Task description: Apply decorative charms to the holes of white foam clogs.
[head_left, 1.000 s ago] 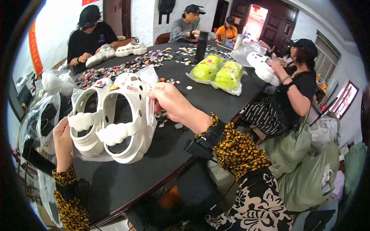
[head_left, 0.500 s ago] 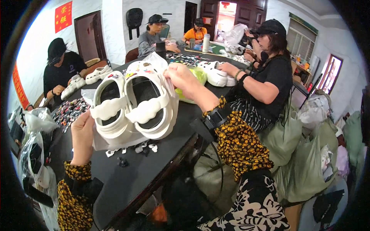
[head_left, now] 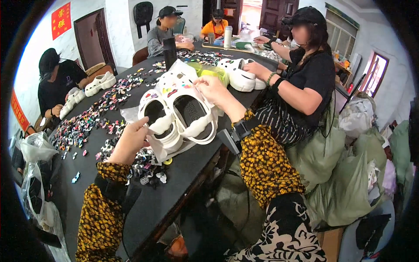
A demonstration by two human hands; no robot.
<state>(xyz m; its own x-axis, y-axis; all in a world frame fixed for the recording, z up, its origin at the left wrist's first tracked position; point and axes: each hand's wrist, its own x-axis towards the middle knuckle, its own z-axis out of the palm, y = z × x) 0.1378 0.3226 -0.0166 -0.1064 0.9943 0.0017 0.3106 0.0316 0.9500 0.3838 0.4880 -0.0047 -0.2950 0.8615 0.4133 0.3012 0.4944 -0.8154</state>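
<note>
A pair of white clogs (head_left: 192, 115) with heel straps and colourful charms on the toes is tilted toward me over the dark table. A white, partly see-through sheet or bag (head_left: 181, 66) shows behind and under them. My left hand (head_left: 129, 142) is closed at the near left side of the pair, thumb and fingers pinching its edge. At the far right side, my right hand (head_left: 214, 92) is closed on the other clog's edge. Whether the fingers also pinch the sheet is hard to tell. A heap of small shoe charms (head_left: 148, 168) lies beneath the clogs.
Many loose charms (head_left: 94, 113) cover the left of the black table (head_left: 100, 201). Another white clog pair (head_left: 242, 76) is by a co-worker (head_left: 301, 83) at right; more clogs (head_left: 100, 84) stand at far left. A dark bottle (head_left: 170, 53) is behind mine. Green sacks (head_left: 349, 183) crowd the right.
Both hands have carried the clogs away from me and to the right. They look smaller now, and more of the charm heaps shows. The co-worker at right has shifted an arm.
</note>
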